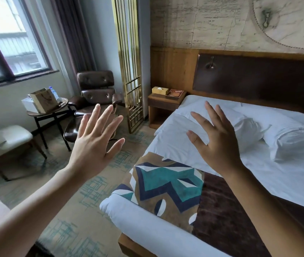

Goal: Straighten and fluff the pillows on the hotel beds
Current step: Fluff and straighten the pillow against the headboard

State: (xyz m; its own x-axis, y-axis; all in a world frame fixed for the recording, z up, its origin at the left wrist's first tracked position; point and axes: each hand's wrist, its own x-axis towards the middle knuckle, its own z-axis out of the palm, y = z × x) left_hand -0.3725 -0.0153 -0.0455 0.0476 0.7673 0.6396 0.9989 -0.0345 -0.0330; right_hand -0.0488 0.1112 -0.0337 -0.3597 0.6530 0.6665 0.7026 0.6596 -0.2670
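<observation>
Two white pillows lie crumpled at the head of the bed (286, 175). The nearer pillow (245, 127) is partly behind my right hand; the farther pillow (284, 134) sits to its right, by the dark headboard (258, 78). My left hand (95, 143) is raised over the carpet to the left of the bed, fingers spread, holding nothing. My right hand (216, 143) is raised above the white sheet, fingers spread and empty, short of the pillows and touching nothing. A patterned bed runner (166, 184) crosses the foot of the bed below my hands.
A wooden nightstand (164, 106) with a tissue box (160, 90) stands left of the bed. A brown leather lounge chair (95, 97), a round side table (49, 112) with a paper bag, and a white chair (4, 140) line the window wall. Patterned carpet (84, 197) lies between them and the bed.
</observation>
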